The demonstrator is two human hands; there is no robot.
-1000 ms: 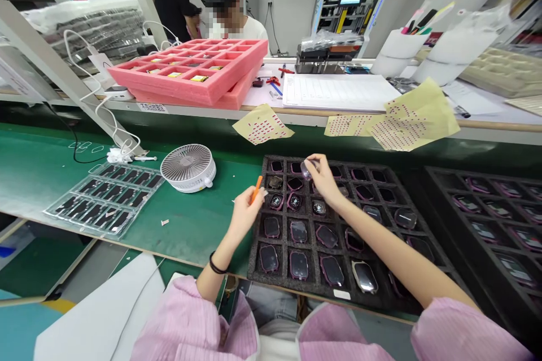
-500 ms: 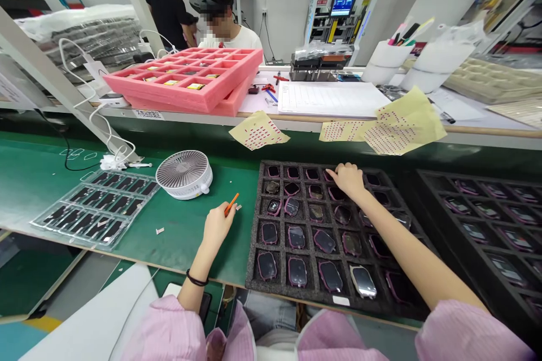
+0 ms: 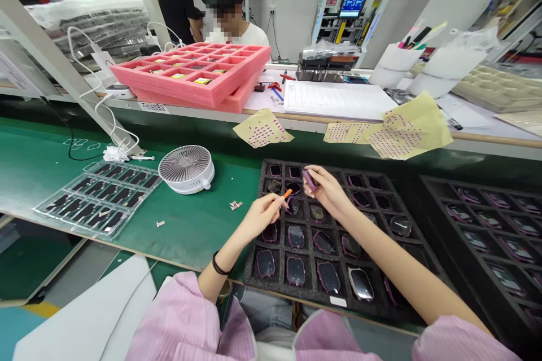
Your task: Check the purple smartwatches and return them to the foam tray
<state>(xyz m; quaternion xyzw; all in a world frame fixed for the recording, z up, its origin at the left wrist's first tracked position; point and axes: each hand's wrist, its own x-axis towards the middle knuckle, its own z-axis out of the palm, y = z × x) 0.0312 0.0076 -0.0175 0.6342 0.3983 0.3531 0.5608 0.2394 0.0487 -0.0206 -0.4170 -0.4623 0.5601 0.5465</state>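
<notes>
Right hand (image 3: 328, 192): fingertips pinch a purple-rimmed piece (image 3: 310, 180). Left hand (image 3: 258, 217): grips an orange pick (image 3: 287, 194), tip just beside the piece. Hands apart, above a black foam tray (image 3: 313, 296) of similar pieces. Beyond: green mat (image 3: 203, 225), fan (image 3: 186, 169).

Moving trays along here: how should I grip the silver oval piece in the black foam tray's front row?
Pinch the silver oval piece by its long edges from above, coming from your side: it sits exposed in the black foam tray.
</notes>
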